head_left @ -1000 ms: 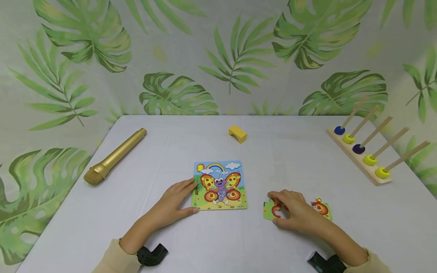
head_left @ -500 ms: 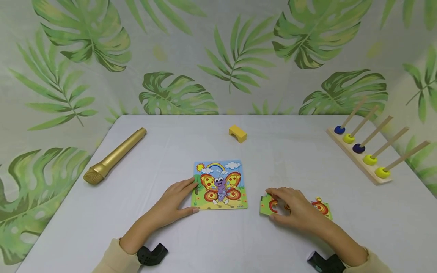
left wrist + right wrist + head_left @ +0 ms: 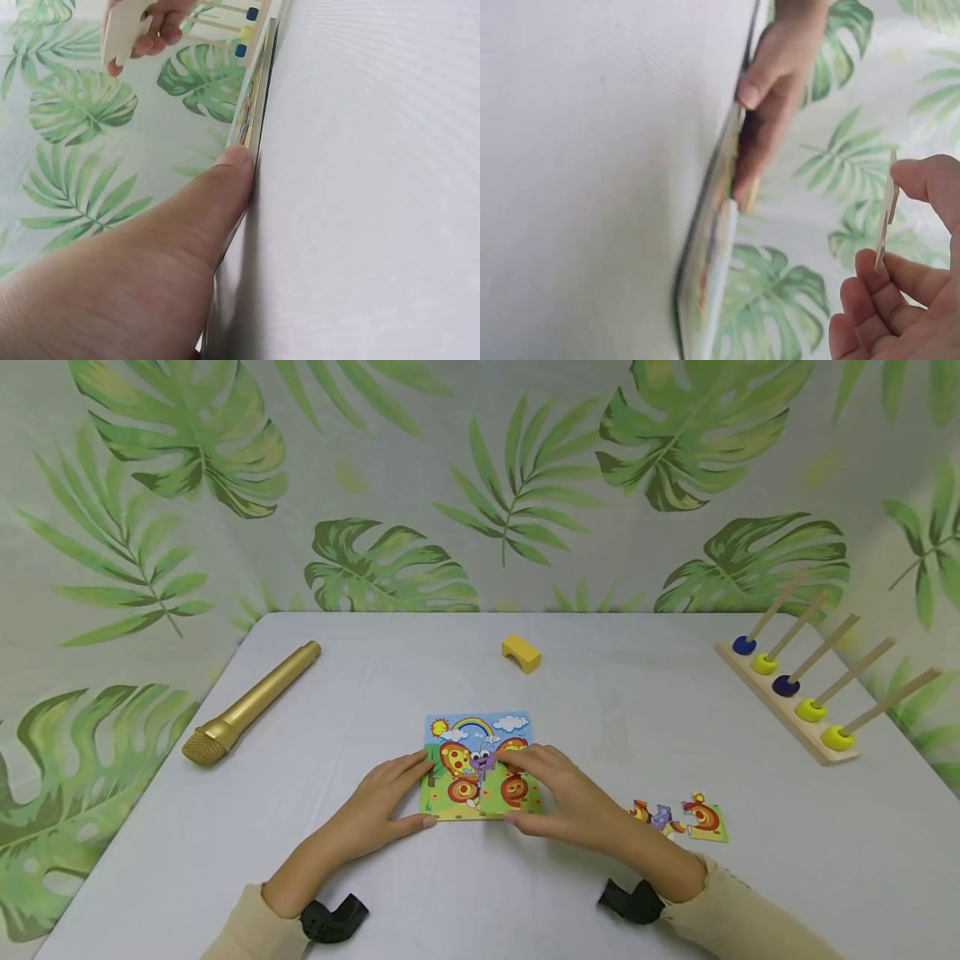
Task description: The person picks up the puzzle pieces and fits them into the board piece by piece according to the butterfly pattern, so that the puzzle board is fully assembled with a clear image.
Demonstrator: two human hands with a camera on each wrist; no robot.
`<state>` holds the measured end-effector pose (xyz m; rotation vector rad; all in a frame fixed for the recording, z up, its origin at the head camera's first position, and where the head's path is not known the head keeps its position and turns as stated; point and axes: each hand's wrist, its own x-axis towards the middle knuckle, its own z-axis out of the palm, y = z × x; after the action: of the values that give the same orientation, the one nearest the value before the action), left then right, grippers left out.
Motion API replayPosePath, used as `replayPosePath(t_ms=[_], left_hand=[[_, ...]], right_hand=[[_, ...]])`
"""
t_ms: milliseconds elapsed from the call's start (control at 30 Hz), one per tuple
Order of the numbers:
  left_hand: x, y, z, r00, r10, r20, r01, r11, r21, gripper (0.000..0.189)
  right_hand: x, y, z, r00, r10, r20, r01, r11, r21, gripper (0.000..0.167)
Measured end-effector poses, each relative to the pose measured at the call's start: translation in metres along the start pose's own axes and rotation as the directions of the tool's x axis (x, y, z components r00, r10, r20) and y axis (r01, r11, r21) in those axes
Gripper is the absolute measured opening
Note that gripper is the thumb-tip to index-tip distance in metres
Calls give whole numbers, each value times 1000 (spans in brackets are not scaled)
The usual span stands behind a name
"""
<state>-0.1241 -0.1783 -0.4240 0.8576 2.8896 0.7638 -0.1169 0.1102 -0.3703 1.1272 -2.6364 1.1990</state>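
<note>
A square butterfly puzzle board lies on the white table in the head view. My left hand rests at its left side, fingers extended along the left edge and thumb at the front corner. My right hand pinches a green puzzle piece with a red ring pattern between thumb and fingertips. This piece is held above the board's lower right part, apart from it, as the right wrist view of the thin piece also shows. The board's right edge is partly hidden by the right hand.
Right of the board lie loose puzzle pieces, partly behind the right forearm. A gold microphone is at left. At the back sits a yellow arch block. A wooden peg stand with blue and yellow beads stands at right.
My right hand has lifted the puzzle piece from the right side of the table and carried it left over the board. My left hand has stayed in place.
</note>
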Motion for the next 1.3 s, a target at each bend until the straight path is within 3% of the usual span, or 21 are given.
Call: replayPosePath(t_ms=[200,467,733,1000,1300], left_hand=[[1,0,1,1000,18,-14,-18,1000,-3,73],[0,-1,1,999,32,-23,-32,999,-8,72],[0,-2,0,999,25,-32,-25,1000,-6,70],[0,-2,-2,997,59,-40,-59,998,-4,62],[-1,-2,-6,993,119,-25,-119,993,4,47]], right_hand=[[25,13,29,997,-7,76,12,997,-73,57],[42,27,53,990,37,138,-11,982,-188,54],[51,29,60,984,60,171,-33,987,-155,59],[51,33,54,967,126,222,-123,992,-24,56],[53,35,56,972,86,217,-77,996,-49,50]])
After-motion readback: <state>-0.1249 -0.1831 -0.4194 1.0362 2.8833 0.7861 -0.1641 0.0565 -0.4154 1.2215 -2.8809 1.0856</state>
